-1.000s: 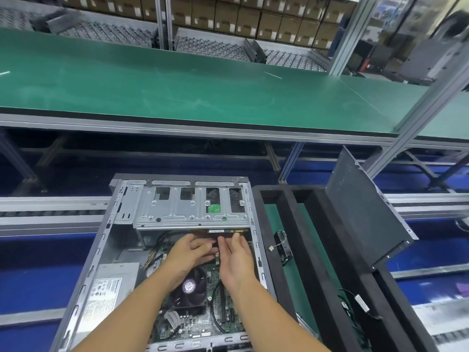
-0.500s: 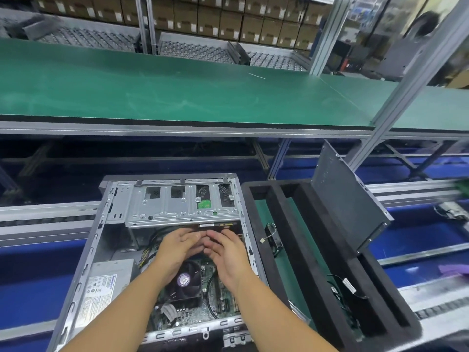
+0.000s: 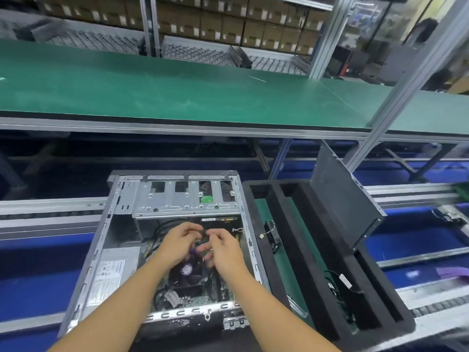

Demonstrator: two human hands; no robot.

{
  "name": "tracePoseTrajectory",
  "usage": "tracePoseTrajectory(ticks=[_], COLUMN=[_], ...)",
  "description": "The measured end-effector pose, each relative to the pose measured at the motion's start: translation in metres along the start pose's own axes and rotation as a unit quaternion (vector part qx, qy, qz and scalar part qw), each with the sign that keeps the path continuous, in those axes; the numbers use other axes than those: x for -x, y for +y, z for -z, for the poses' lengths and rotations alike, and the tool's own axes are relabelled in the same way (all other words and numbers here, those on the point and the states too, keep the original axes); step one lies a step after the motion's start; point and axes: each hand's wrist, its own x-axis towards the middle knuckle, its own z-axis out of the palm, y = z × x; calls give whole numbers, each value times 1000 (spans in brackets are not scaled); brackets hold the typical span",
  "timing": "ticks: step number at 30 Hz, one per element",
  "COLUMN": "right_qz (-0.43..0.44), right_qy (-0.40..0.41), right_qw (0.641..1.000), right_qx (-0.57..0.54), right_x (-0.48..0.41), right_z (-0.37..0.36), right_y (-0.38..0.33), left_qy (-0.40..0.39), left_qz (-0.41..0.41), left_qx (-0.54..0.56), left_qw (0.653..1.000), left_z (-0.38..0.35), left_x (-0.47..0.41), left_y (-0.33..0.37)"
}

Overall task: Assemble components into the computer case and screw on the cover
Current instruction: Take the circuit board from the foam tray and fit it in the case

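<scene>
Meeting over the fan (image 3: 186,270) inside the open computer case (image 3: 100,252), the left hand (image 3: 180,245) and right hand (image 3: 224,251) are seen with fingers (image 3: 190,227) curled inward; whether anything is pinched cannot be told. The cover (image 3: 347,199) is propped rightward, nearer the right hand.

Factory assembly line — conveyor rails (image 3: 50,207), stacked cartons (image 3: 253,31).

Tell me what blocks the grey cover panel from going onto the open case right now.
Both hands do: the left hand and right hand work inside the computer case, forearms crossing its open side. The cover panel leans in the foam tray beside the case; nothing else visible lies between them.
</scene>
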Motion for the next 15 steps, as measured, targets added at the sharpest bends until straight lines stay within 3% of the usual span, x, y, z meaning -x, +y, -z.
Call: tracePoseTrajectory(ticks=[6, 11, 15], right_qz=[122, 162, 171], right_qy=[-19, -130, -210], right_qw=[992, 978, 962], right_qx=[23, 2, -26], right_x=[8, 29, 58], right_z=[-36, -83, -127], right_y=[-19, -37, -40], left_qy=[69, 216, 358], left_qz=[-66, -92, -65], left_qx=[76, 94, 74], left_qw=[993, 967, 928], left_z=[32, 65, 93], left_x=[42, 85, 131], left_y=[21, 20, 5])
